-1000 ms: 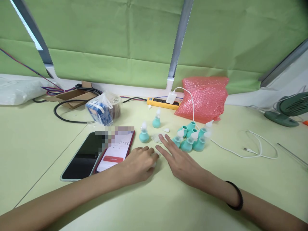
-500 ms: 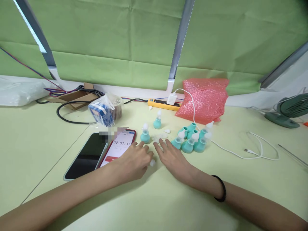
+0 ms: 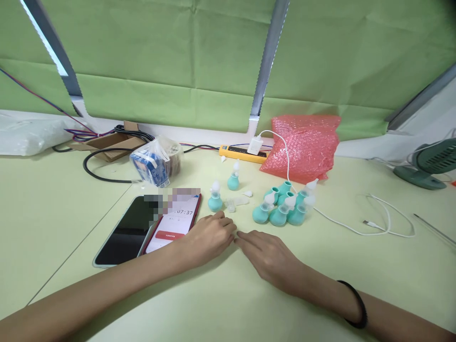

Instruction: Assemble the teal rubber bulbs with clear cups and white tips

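Note:
My left hand is closed low over the table, knuckles up, its fingertips hidden beneath it. Close against it, my right hand has its fingers pressed together, tips touching or nearly touching the left fingers. What they pinch, if anything, is hidden. Just beyond lie clear plastic tubes and a white nozzle tip. Two teal nasal aspirators, one near and one farther back, stand upright with white tips. To the right, several teal bulbs stand grouped, some tipped and some with bare necks.
Two phones, one dark and one showing a timer, lie by my left forearm. Behind are a bagged blue box, a yellow power strip and a pink bubble-wrap bag. A white cable and a fan are right.
My right hand has drawn back from the clear tubes toward me, its fingers now together beside my left hand. The left hand has shifted right, and the white piece beside it is out of sight.

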Action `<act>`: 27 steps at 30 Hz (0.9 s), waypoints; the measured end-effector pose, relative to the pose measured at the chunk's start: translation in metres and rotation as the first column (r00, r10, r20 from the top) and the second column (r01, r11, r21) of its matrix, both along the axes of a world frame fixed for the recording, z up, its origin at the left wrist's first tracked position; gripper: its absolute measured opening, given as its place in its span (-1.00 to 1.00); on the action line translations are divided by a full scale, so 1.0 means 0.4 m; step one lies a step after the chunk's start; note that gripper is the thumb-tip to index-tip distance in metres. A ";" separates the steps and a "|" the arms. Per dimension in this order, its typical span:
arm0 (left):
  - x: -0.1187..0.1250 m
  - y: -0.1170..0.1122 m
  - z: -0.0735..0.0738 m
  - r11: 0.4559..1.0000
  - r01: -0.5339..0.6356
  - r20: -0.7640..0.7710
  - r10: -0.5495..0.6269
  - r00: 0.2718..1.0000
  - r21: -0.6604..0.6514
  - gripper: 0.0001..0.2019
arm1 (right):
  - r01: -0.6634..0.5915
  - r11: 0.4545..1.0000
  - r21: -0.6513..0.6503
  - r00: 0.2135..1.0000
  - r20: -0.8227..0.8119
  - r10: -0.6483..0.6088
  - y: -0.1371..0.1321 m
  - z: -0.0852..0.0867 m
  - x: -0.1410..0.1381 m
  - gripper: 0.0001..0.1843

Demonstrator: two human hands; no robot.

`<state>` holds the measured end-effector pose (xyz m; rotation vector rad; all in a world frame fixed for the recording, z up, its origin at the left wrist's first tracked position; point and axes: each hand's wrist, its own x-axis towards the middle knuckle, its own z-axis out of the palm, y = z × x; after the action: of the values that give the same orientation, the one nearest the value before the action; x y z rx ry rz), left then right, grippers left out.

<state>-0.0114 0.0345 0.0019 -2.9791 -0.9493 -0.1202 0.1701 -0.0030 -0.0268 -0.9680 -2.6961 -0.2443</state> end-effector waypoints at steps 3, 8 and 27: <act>0.015 -0.013 0.002 1.000 0.010 0.024 -0.010 1.000 -0.015 -0.83 | -0.068 0.996 -0.058 0.932 -0.359 0.042 0.007 -0.027 0.024 -0.71; 0.029 -0.027 0.005 0.998 -0.006 0.052 0.009 0.999 -0.056 -0.82 | -0.059 0.961 -0.269 0.772 -0.623 -0.127 0.020 -0.044 0.024 -0.75; 0.018 -0.026 0.039 0.954 -0.068 0.459 0.201 0.865 -0.291 -0.88 | -0.545 0.411 -0.731 0.307 -0.630 -0.713 0.020 -0.012 0.010 -0.67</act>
<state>-0.0042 0.0239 0.0173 -3.1715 -1.3103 -0.8410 0.1740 0.0049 -0.0317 -0.9620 -1.2555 1.5787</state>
